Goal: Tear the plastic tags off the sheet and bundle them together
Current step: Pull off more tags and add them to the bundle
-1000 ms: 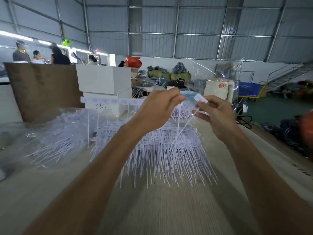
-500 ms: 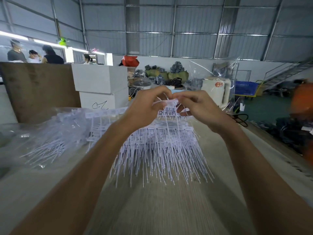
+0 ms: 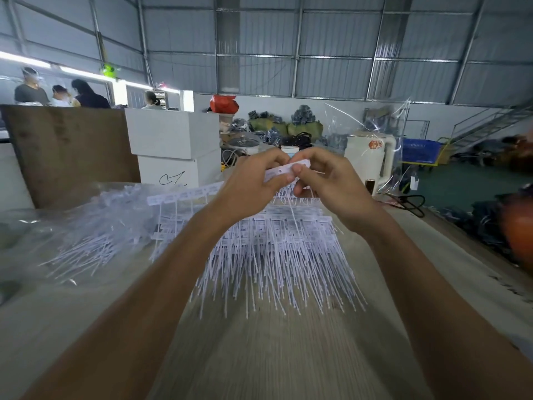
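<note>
A sheet of white plastic tags [image 3: 184,194], joined along their heads, hangs out to the left of my hands, its thin tails pointing down. My left hand [image 3: 253,180] grips the sheet's right end. My right hand [image 3: 323,177] pinches the end tag [image 3: 288,168] between thumb and fingers, right against my left fingers. Below both hands a big pile of white tags [image 3: 277,255] lies fanned on the table, tails toward me.
A clear plastic bag holding more tags [image 3: 86,241] lies at the left on the wooden table [image 3: 259,356]. Stacked white boxes [image 3: 173,145] and a brown board [image 3: 66,151] stand behind. Several people stand far left. Clutter fills the floor to the right.
My hands were apart a second ago, the right one holding a loose tag. They have come together, and both now hold the sheet's end, slightly raised.
</note>
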Motion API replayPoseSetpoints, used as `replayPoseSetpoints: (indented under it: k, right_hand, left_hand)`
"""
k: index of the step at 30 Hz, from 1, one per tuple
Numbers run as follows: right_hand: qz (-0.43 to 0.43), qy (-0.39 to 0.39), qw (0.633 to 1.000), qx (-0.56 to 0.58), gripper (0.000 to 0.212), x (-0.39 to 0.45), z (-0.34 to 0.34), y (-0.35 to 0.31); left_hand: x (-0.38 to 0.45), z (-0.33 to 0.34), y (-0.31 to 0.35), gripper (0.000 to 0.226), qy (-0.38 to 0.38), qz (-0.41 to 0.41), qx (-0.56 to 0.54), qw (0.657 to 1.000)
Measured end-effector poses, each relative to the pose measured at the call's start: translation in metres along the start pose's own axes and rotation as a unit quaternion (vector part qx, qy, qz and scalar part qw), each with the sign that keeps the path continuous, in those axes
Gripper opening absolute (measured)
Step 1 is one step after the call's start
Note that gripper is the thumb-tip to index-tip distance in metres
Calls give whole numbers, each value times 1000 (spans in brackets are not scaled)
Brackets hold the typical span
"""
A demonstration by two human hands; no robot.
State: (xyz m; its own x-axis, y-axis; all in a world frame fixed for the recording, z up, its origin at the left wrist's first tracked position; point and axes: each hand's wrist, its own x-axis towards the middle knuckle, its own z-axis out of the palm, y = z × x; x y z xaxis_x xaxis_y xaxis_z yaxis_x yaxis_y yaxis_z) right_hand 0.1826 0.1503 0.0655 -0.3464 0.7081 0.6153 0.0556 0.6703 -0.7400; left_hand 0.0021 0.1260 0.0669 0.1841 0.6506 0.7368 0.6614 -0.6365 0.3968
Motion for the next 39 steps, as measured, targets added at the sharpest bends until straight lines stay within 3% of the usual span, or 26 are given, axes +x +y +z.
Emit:
replayPoseSetpoints:
  k: [6, 13, 18, 21, 24, 27, 30, 34, 39]
  right_hand:
    - [46, 34, 996, 74, 28, 0, 16, 1]
    - [105, -7, 994, 35, 26, -2, 13, -1]
    - [122, 29, 988, 93, 17, 3, 12, -3]
    - [105, 49, 988, 103, 16, 2, 10, -1]
    - [90, 25, 993, 74, 17, -1, 9, 2]
    - [64, 5, 998, 16, 17, -2, 10, -1]
    - [16, -13, 999, -32, 16, -3, 13, -8]
    - [-50, -39, 996, -57, 11, -4, 17, -19]
    - [-107, -50, 987, -109, 10, -2, 18, -26]
  left_hand:
    - [2, -5, -3, 11, 29, -34, -35, 998]
    - [1, -3, 1, 10, -15, 30, 2, 999]
    - [1, 0, -1, 21, -12, -4, -20, 1000]
    - [4, -4, -7, 8, -9, -4, 51, 999]
    - [5, -8, -8, 12, -17, 14, 88, 996]
    - [3, -11, -9, 18, -47, 20, 48, 998]
    - [2, -20, -11, 24, -72, -2, -81, 994]
    - [0, -28, -10, 29, -74, -31, -241, 967]
    - [0, -26, -14, 28, -84, -70, -322, 940]
